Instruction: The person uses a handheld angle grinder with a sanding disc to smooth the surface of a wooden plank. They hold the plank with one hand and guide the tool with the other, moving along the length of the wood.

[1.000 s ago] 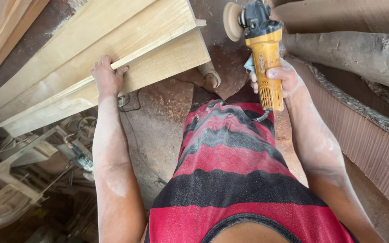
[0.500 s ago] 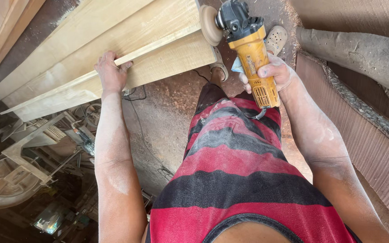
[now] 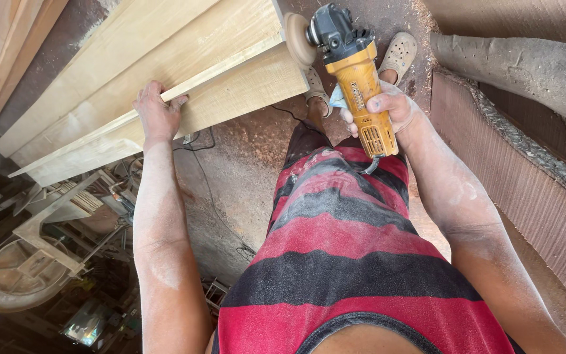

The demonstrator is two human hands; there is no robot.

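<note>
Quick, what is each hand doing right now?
Left hand: open, pressing on the plank.
Right hand: closed around the grinder.

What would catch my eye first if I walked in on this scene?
Likely the yellow angle grinder, top centre, gripped in the right hand with its sanding disc at the end of the pale wooden planks. The dusty left hand rests on the planks' edge, above the sawdust-strewn floor.

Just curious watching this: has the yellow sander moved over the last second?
Yes. The yellow sander in the right hand has swung left; its disc now sits at the end of the pale wooden boards.
</note>
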